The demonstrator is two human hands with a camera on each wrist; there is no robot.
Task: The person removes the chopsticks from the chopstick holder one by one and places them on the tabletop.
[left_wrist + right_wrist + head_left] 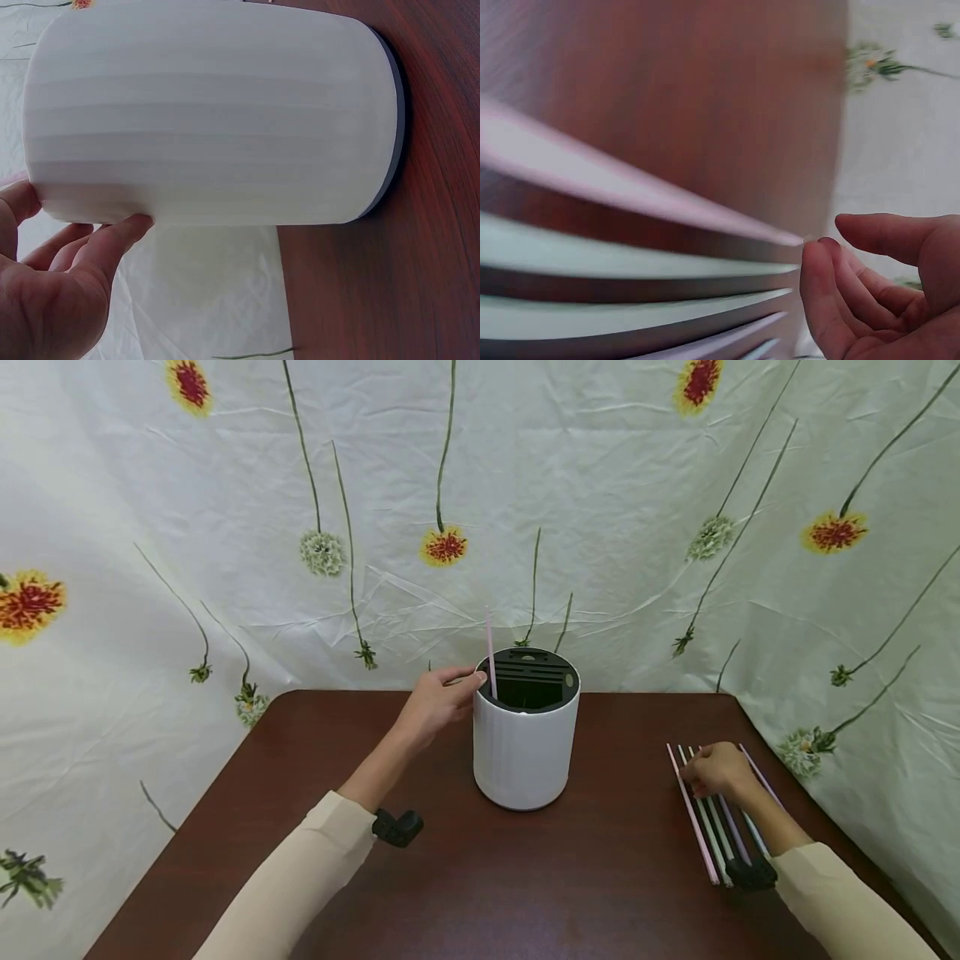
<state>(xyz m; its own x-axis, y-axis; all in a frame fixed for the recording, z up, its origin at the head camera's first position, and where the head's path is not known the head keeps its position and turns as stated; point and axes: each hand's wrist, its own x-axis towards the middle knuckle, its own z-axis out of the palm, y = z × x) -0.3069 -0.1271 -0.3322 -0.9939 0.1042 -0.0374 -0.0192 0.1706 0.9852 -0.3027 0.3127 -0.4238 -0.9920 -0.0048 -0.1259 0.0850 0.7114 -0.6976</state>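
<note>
A white round holder (pixel 525 752) with a black slotted top stands mid-table, and one pink straw (pixel 491 656) rises upright from its left side. My left hand (pixel 444 692) is at the holder's left rim with its fingers stretched toward that straw. In the left wrist view this hand (pixel 75 247) touches the holder's white wall (pixel 210 112) with relaxed fingertips. Several pink and pale green straws (pixel 712 835) lie side by side at the right. My right hand (pixel 714 768) rests on their far ends. Close up, a fingertip (pixel 817 259) touches the tip of a pink straw (pixel 630 187).
The brown table (pixel 525 885) ends just behind the holder against a flowered white cloth (pixel 600 527), which also hangs along the right side. Black camera mounts sit on both wrists (pixel 397 827).
</note>
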